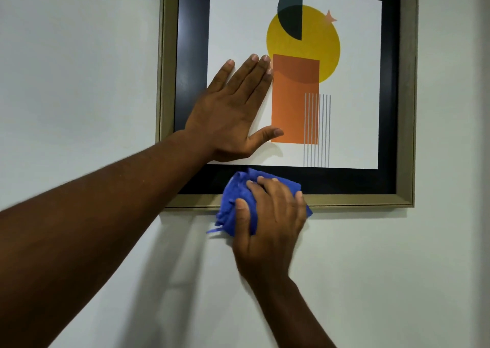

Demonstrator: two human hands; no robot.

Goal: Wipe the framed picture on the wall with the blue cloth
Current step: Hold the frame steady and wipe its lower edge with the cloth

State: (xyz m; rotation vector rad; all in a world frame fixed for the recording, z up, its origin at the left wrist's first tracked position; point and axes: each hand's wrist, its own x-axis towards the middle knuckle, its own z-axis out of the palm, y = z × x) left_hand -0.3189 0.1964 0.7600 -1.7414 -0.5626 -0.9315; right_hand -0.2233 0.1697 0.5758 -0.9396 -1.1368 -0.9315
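Head view: the left hand [233, 109] lies flat, fingers spread, on the framed picture [344, 82]. The right hand [270, 215], at six o'clock below it, clutches the bunched blue cloth [236, 196] against the frame's bottom rail [371, 199], which runs horizontally toward three o'clock.

Left hand [233, 109] flat, fingers spread (arm outstretched); right hand [267, 220] clenched.

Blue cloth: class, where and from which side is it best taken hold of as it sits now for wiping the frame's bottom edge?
Grip the cloth around its bunched middle, coming from below with the palm toward the wall, as the right hand does. It is wadded over the frame's bottom rail, so fingers spread over the bulk probably keep it pressed flat. The left hand lies flat on the picture.
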